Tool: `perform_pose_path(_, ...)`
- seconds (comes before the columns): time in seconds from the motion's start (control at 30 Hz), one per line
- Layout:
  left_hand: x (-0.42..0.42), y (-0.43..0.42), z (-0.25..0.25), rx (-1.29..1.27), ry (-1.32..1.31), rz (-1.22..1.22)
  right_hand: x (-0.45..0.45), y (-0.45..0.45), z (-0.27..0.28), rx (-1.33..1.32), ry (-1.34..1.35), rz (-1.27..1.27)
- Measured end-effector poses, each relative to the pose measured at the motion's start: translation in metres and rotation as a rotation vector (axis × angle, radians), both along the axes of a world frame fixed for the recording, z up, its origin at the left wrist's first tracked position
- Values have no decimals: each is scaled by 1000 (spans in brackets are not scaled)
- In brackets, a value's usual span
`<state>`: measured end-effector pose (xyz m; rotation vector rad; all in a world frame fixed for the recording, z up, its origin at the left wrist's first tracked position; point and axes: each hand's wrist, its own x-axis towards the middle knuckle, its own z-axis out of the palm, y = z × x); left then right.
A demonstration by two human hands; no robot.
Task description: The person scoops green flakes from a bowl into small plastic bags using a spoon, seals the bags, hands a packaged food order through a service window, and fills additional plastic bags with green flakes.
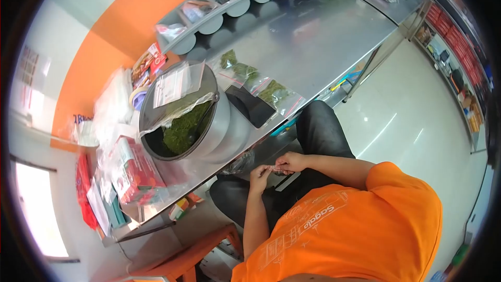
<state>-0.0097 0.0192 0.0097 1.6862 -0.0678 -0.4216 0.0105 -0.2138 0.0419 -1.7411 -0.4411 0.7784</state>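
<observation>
Over my lap, my left hand [259, 177] and my right hand [292, 162] are close together, fingers pinched. Between them is the top edge of a small clear zip bag [273, 168] with a reddish strip; its lower part is hard to make out. On the steel table ahead stands a large metal pot [222, 120] holding a dried green herb [183, 133]. Clear bags lie over its rim, including a stack of flat zip bags [177, 84]. Right of the pot are a dark flat device [251, 105] and several bags of the green herb [274, 93].
A grey bin rack [214, 13] with small packets runs along the back of the steel table [313, 36]. Left of the pot sit a red box [133, 169] and plastic wrapping [114, 96]. An orange wooden stool [182, 253] stands below. Shelves [456, 57] line the far right.
</observation>
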Motion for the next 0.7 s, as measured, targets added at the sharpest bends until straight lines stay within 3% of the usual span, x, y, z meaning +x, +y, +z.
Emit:
perform_pose_path(0.1,-7,6,5,-54,88,-81,-6,-10,31,-33,-61,137)
perform_pose_path(0.2,-13,7,-8,-365,122,-50,-15,-28,93,10,-100,168)
perform_pose_path(0.3,-4,-9,34,-588,269,190,-16,-57,176,225,-167,71)
perform_pose_path(0.33,-2,-4,25,-453,308,189,-13,-67,211,290,-266,-30)
perform_pose_path(0.37,1,3,8,-319,344,189,-2,-77,235,390,-608,-122)
perform_pose_path(0.4,4,6,-10,-187,378,189,2,-83,252,424,-770,-297)
perform_pose_path(0.47,6,2,-41,39,373,42,4,-95,296,414,-842,-634)
perform_pose_path(0.5,5,0,-61,100,331,-50,20,-108,305,281,-1243,-674)
perform_pose_path(0.57,-3,-5,-72,191,299,-208,29,-109,330,76,-1419,-980)
perform_pose_path(0.67,-11,-5,-75,254,257,-359,66,-101,349,-54,-1627,-998)
perform_pose_path(0.7,-14,-1,-80,263,197,-370,73,-95,347,-105,-1498,-972)
